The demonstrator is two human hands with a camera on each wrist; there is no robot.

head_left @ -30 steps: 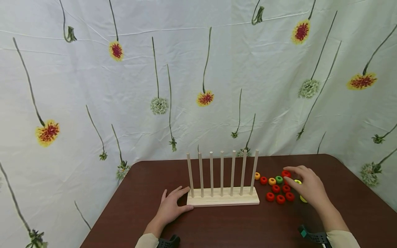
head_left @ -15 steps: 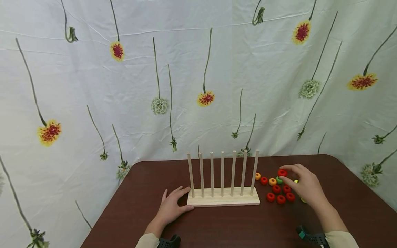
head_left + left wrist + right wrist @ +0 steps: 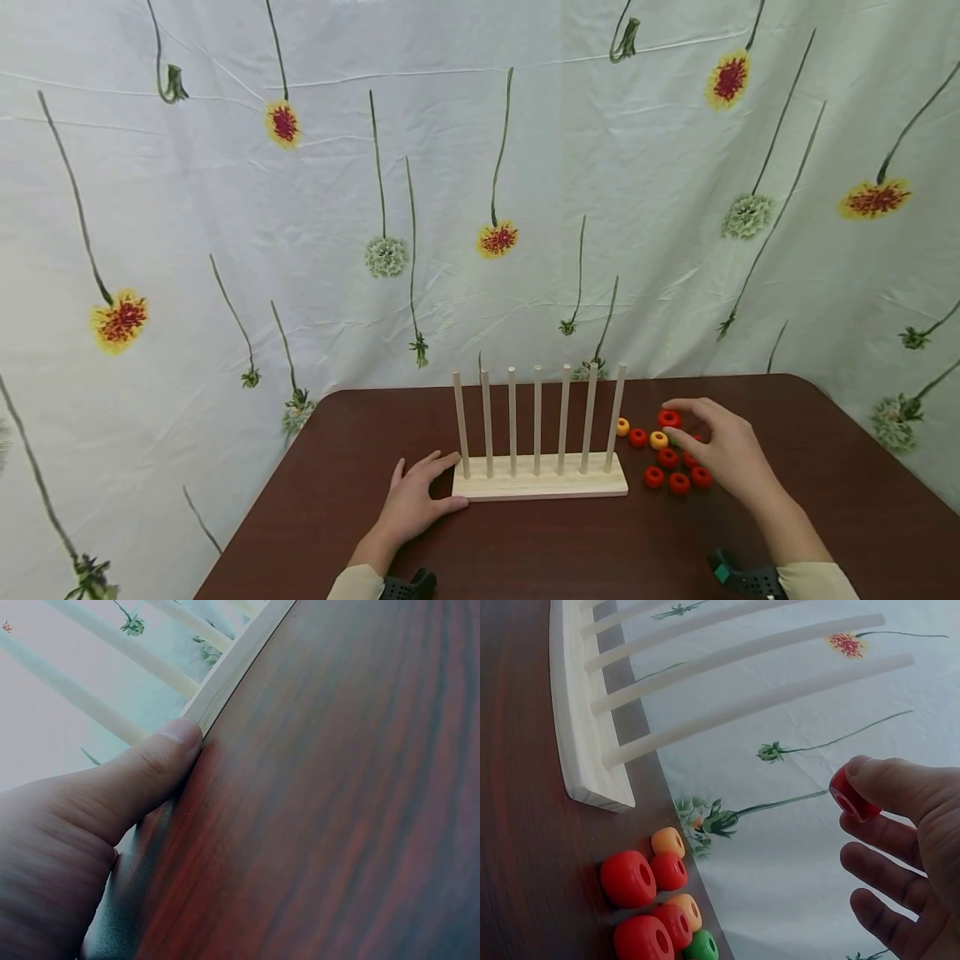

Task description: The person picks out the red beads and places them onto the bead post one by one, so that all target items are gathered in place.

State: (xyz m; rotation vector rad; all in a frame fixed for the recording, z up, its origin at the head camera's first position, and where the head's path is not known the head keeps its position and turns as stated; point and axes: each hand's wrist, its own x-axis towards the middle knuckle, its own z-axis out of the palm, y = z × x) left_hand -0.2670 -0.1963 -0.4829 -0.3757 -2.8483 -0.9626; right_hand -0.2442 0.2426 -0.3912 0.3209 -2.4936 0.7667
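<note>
A pale wooden peg rack [image 3: 540, 482] with several upright pegs stands on the table. My left hand [image 3: 411, 502] holds its left end, thumb at the front corner and index finger toward the back; the left wrist view shows the thumb [image 3: 154, 761] against the base edge. To the right of the rack, my right hand [image 3: 726, 450] pinches a red bead [image 3: 853, 796] between thumb and index finger, raised off the table. The other fingers are loosely spread. Beneath and beside this hand lie loose red beads [image 3: 653, 477] and an orange bead [image 3: 658, 440].
Another orange bead [image 3: 622, 427] lies close to the rack's right end. A green bead [image 3: 702, 946] is mostly covered by the right hand in the head view. Behind the brown table [image 3: 540, 550] hangs a white flower-printed cloth [image 3: 450, 167].
My right hand has moved left with the red bead, from the far side of the bead group toward the rack. The left hand and the rack have stayed put.
</note>
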